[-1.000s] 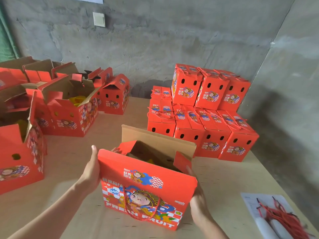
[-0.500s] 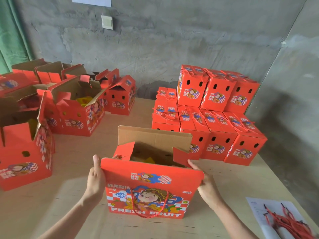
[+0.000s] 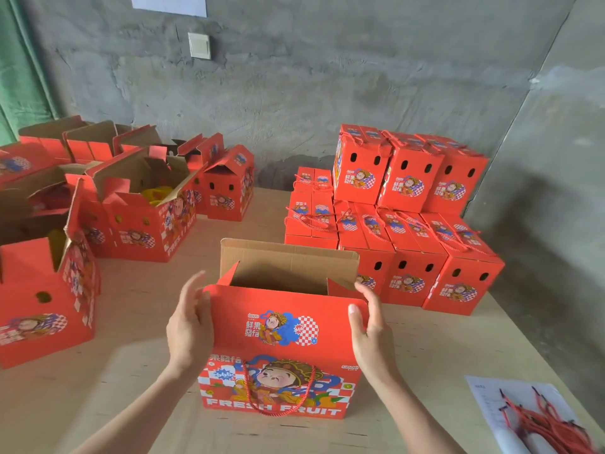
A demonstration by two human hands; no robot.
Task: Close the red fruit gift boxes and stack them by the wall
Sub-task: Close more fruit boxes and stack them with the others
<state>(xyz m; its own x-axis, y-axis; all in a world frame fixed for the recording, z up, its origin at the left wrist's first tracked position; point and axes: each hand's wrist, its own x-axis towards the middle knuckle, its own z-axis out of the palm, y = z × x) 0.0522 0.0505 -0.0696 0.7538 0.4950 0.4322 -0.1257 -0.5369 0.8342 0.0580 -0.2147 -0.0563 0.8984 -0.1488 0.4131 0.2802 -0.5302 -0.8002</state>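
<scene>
An open red fruit gift box (image 3: 281, 355) stands on the wooden table right in front of me, its top flaps up and a red rope handle hanging on its front. My left hand (image 3: 190, 329) lies with straight fingers against the box's left edge. My right hand (image 3: 370, 332) holds the right edge of the near flap, thumb on the front and fingers behind. A stack of closed red boxes (image 3: 396, 208) stands at the back right by the grey wall, in two layers.
Several open red boxes (image 3: 140, 208) crowd the left side of the table, some with yellow fruit inside. A white sheet with loose red rope handles (image 3: 537, 421) lies at the front right corner. Bare table (image 3: 131, 322) shows around the box.
The near flap now stands taller and upright in front of me. Both hands moved up along the box's sides to the flap's edges; the view shifted closer.
</scene>
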